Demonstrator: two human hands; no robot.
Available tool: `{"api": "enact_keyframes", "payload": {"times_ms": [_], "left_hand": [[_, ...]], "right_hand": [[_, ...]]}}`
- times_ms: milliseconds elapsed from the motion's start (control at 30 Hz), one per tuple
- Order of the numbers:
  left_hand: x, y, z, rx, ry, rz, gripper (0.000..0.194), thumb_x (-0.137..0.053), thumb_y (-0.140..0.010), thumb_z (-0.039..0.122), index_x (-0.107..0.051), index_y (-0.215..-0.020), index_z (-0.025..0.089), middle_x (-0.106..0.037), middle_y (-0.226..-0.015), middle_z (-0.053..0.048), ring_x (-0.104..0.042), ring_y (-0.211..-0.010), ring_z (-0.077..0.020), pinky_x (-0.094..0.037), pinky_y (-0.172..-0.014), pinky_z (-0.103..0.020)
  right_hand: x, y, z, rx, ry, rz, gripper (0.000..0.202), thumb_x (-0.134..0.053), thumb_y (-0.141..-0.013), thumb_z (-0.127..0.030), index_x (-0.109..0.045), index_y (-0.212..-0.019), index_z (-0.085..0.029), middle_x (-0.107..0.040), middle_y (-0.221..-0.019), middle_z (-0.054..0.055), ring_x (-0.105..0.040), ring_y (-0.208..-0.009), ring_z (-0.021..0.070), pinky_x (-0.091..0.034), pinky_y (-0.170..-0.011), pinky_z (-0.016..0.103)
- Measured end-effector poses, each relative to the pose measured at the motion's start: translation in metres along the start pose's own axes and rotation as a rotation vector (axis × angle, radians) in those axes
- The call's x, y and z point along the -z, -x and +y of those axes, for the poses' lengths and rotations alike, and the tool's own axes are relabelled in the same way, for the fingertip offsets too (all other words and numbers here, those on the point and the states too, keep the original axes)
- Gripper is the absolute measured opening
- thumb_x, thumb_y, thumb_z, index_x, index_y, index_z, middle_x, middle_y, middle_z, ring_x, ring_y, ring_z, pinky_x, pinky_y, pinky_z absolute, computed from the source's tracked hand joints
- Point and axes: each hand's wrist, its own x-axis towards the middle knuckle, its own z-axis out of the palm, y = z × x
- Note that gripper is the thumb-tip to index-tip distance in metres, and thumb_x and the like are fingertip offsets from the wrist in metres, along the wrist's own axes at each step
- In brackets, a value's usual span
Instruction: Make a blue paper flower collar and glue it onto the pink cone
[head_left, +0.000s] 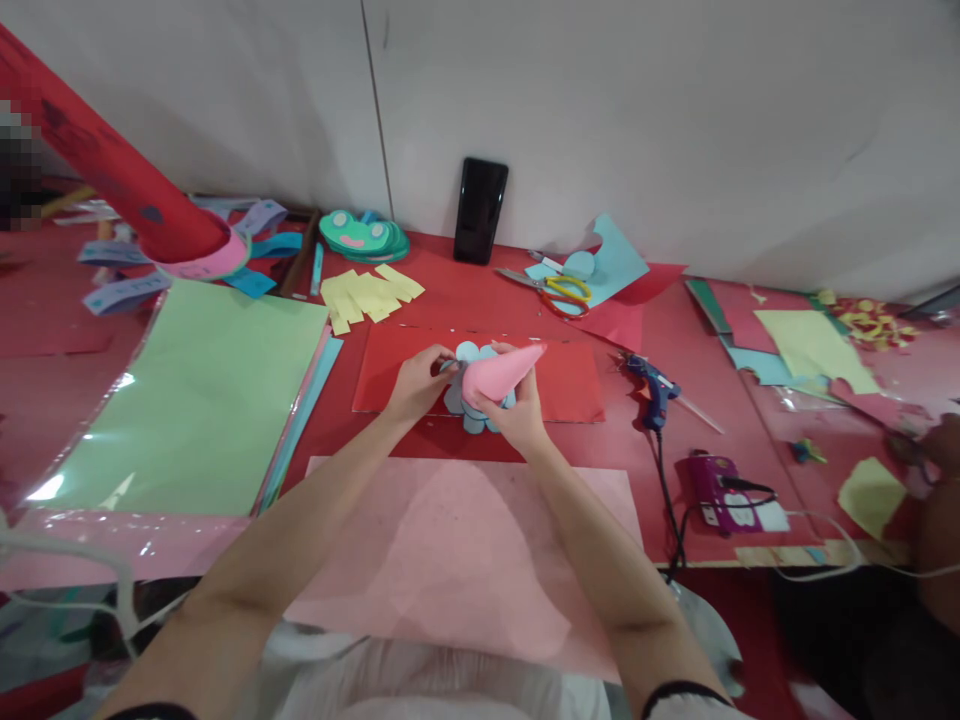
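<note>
My right hand (519, 415) is wrapped round a pink paper cone (501, 375), its tip pointing up and to the right. Light-blue rounded paper petals (472, 418) show around the cone's wide end. On the left of these petals, my left hand (420, 383) pinches the edge of one blue-grey paper petal (448, 366) between thumb and fingers. Both hands are above a red sheet (566, 385) on the table. Closer to my body lies a large pink sheet (465, 540).
Scissors (559, 292) and blue paper scraps (615, 262) lie behind; a phone (481, 210) leans on the wall. A glue gun (658, 392) and purple power strip (720, 490) are right. Green sheets (187, 400) lie left, below a red paper tube (127, 160). Another person's hand (941, 445) is far right.
</note>
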Motion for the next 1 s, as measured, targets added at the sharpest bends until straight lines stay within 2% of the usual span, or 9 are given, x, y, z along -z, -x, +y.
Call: {"api": "enact_keyframes", "payload": {"times_ms": [133,267,400,567,667,733,800,900,1000], "left_hand": [[0.000,0.002,0.005,0.021,0.013,-0.033,0.018,-0.055,-0.077,0.039,-0.059,-0.079,0.022,-0.063,-0.071,0.001,-0.057,-0.067,-0.0157,-0.043,-0.062,-0.026],[0.000,0.003,0.007,0.071,0.038,-0.061,0.016,-0.056,-0.077,0.036,-0.058,-0.079,0.020,-0.059,-0.066,0.004,-0.053,-0.062,-0.0126,-0.039,-0.060,-0.024],[-0.002,0.001,0.008,0.086,0.168,-0.055,0.016,-0.057,-0.074,0.036,-0.055,-0.075,0.019,-0.055,-0.062,0.005,-0.049,-0.059,-0.0111,-0.036,-0.057,-0.023],[-0.007,0.000,0.009,0.132,0.327,-0.043,0.018,-0.059,-0.070,0.037,-0.054,-0.074,0.020,-0.054,-0.059,0.005,-0.049,-0.056,-0.0107,-0.037,-0.057,-0.023],[-0.008,-0.001,0.009,0.170,0.399,-0.049,0.018,-0.060,-0.068,0.035,-0.053,-0.074,0.020,-0.057,-0.058,0.005,-0.051,-0.056,-0.0109,-0.039,-0.056,-0.022],[-0.008,-0.002,0.009,0.204,0.429,-0.042,0.015,-0.060,-0.068,0.032,-0.052,-0.073,0.020,-0.057,-0.057,0.005,-0.051,-0.054,-0.0107,-0.039,-0.054,-0.022],[-0.008,-0.003,0.008,0.229,0.445,-0.011,0.013,-0.059,-0.069,0.030,-0.051,-0.072,0.020,-0.055,-0.054,0.006,-0.050,-0.052,-0.0105,-0.038,-0.052,-0.021],[-0.007,-0.004,0.004,0.222,0.431,0.074,0.010,-0.057,-0.071,0.028,-0.052,-0.073,0.020,-0.054,-0.053,0.006,-0.051,-0.051,-0.0105,-0.039,-0.051,-0.021],[-0.004,-0.004,0.002,0.211,0.369,0.169,0.011,-0.056,-0.073,0.030,-0.055,-0.077,0.020,-0.056,-0.058,0.005,-0.051,-0.050,-0.0109,-0.040,-0.051,-0.023]], "right_hand": [[0.001,-0.001,-0.005,-0.009,-0.012,-0.010,0.057,-0.062,-0.077,-0.042,-0.042,-0.127,-0.023,-0.055,-0.130,0.014,-0.054,-0.119,0.0237,-0.045,-0.101,0.041],[0.000,-0.001,-0.003,-0.043,-0.042,0.001,0.051,-0.065,-0.075,-0.038,-0.046,-0.121,-0.023,-0.061,-0.123,0.013,-0.060,-0.112,0.0245,-0.048,-0.097,0.042],[-0.001,-0.001,-0.004,-0.115,-0.017,0.006,0.049,-0.066,-0.073,-0.041,-0.050,-0.114,-0.022,-0.065,-0.112,0.012,-0.061,-0.107,0.0257,-0.048,-0.094,0.043],[0.000,-0.002,-0.006,-0.157,0.025,0.002,0.053,-0.068,-0.071,-0.044,-0.049,-0.115,-0.022,-0.065,-0.106,0.011,-0.058,-0.111,0.0271,-0.048,-0.094,0.043],[0.004,-0.002,-0.004,-0.135,0.035,-0.021,0.058,-0.070,-0.070,-0.045,-0.048,-0.118,-0.022,-0.064,-0.108,0.011,-0.057,-0.113,0.0273,-0.047,-0.096,0.045],[0.008,-0.003,-0.001,-0.064,0.031,-0.049,0.061,-0.069,-0.071,-0.046,-0.046,-0.123,-0.023,-0.062,-0.115,0.010,-0.056,-0.116,0.0265,-0.045,-0.098,0.045],[0.015,-0.004,0.001,0.032,0.020,-0.057,0.059,-0.062,-0.078,-0.046,-0.042,-0.128,-0.025,-0.056,-0.127,0.010,-0.051,-0.122,0.0244,-0.043,-0.102,0.044],[0.025,-0.008,0.006,0.045,0.041,0.043,0.044,-0.049,-0.088,-0.041,-0.043,-0.128,-0.025,-0.054,-0.129,0.010,-0.051,-0.123,0.0206,-0.044,-0.102,0.041],[0.032,-0.013,0.014,-0.117,0.137,0.182,0.029,-0.049,-0.086,-0.033,-0.054,-0.112,-0.022,-0.060,-0.113,0.011,-0.061,-0.100,0.0193,-0.053,-0.083,0.037]]}}
